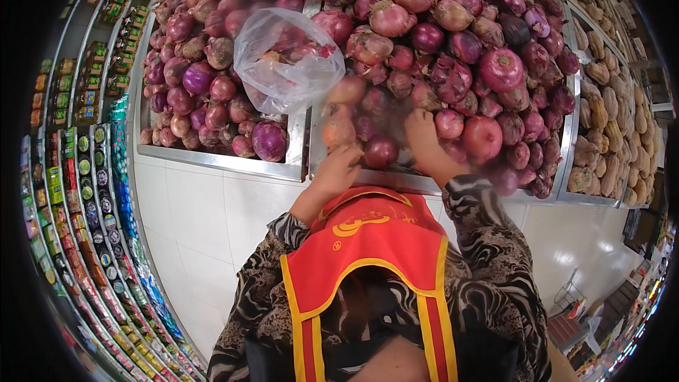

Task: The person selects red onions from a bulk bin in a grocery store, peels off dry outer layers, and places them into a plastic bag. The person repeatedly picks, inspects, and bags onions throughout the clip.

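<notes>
My left hand (339, 170) is at the front of a metal bin, its fingers against a pale, orange-toned onion (339, 130). Beside it lies a dark red onion (381, 152). My right hand (421, 130) reaches into the same bin, next to a small red onion (449, 123); its fingertips are partly hidden, so its hold cannot be told. A clear plastic bag (318, 77) with onion skins or onions inside lies open on the heap, beyond my left hand. Red onions (501, 69) are piled high around both hands. Part of the picture is blurred.
A metal bin rim (228, 164) runs along the front of the left onion heap (198, 78). Tan squashes (612, 132) fill bins at the right. Curved shelves with packaged goods (87, 196) stand at the left. A wire rack (569, 294) is at the lower right.
</notes>
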